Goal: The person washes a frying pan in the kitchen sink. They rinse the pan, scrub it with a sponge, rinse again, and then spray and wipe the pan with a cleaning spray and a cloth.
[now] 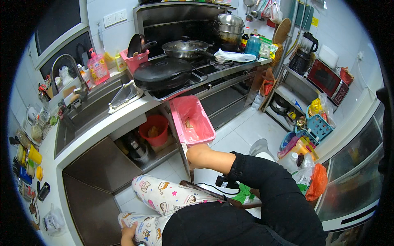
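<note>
My right hand (195,156) is at the edge of an open cabinet door (184,152), bent over it, with its fingers mostly hidden. Right beside it hangs a pink plastic bin (209,130), lined with a clear bag and holding a few scraps at the bottom. My left hand (128,231) rests on the knee of my patterned trousers (166,196) and holds nothing. Inside the open cabinet stand a red bucket (164,123) with something yellowish in it and a dark bottle-like item (137,150) in a clear container.
A sink (77,126) is set in the white counter (61,172) at left. On the stove are a black electric pan (163,72), a lidded frying pan (184,47) and a steamer pot (230,27). Bags, bottles and a blue basket (320,121) crowd the floor and shelf at right.
</note>
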Tool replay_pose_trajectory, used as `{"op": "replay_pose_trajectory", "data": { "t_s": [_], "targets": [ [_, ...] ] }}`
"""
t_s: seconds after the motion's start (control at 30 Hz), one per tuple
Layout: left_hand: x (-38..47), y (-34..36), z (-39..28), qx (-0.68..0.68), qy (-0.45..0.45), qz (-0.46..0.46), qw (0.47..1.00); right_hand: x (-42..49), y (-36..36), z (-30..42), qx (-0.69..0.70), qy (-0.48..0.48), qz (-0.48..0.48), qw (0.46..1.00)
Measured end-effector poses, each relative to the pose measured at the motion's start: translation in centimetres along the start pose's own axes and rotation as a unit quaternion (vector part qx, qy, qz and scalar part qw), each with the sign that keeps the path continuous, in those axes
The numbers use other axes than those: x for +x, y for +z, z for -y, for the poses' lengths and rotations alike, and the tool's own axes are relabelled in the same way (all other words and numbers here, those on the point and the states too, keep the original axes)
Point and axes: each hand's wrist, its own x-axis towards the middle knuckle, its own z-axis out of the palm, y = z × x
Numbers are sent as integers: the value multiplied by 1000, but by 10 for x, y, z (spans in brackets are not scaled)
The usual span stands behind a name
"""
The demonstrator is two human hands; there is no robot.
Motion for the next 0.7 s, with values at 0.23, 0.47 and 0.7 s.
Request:
{"op": "replay_pose_trajectory", "data": {
  "t_s": [0.23,0.47,0.7],
  "targets": [
    [-2,-59,-12,48,-3,-43,998,-9,7,3,47,21,-21,998],
    [71,-42,16,-84,-30,63,994,-11,-9,4,21,14,30,999],
    [119,-27,7,12,-51,216,975,-3,-25,17,-35,80,158,984]
  ]
}}
